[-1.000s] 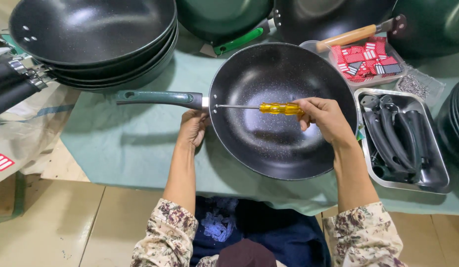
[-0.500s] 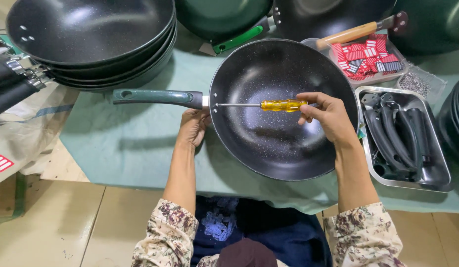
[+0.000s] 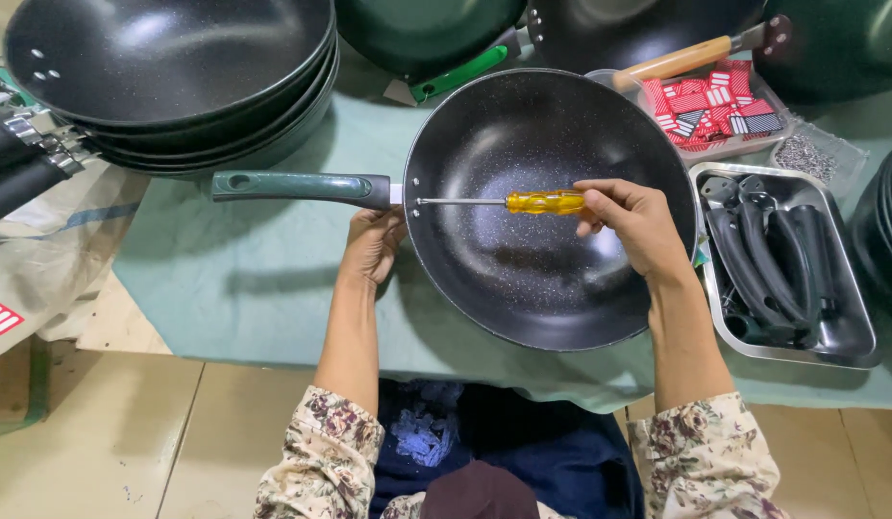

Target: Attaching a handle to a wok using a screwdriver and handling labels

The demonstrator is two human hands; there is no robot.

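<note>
Now, a screwdriver at work inside a speckled black pan [image 3: 523, 279].
Right hand [image 3: 633, 226] grips the yellow-handled screwdriver [image 3: 504, 202], tip at nine o'clock (by the rim screws); left hand [image 3: 374, 242] clasps the pan beneath its green handle [image 3: 297, 185].

— How was the light? 
— Bright and even, falling from overhead; soft white glare pooled in the speckled black non-stick wok [image 3: 523, 269] and on the stacked black pans [image 3: 167, 67] at upper left.

— Shadows? 
— Faint ones lay beneath the green wok handle [image 3: 292, 185] on the pale green table cover [image 3: 225, 279].

— Sharpness? 
— Crisp at centre, the yellow-handled screwdriver [image 3: 523, 202] clear; wide-angle bending curved the edges, where the steel tray [image 3: 854, 351] stretched slightly.
</note>
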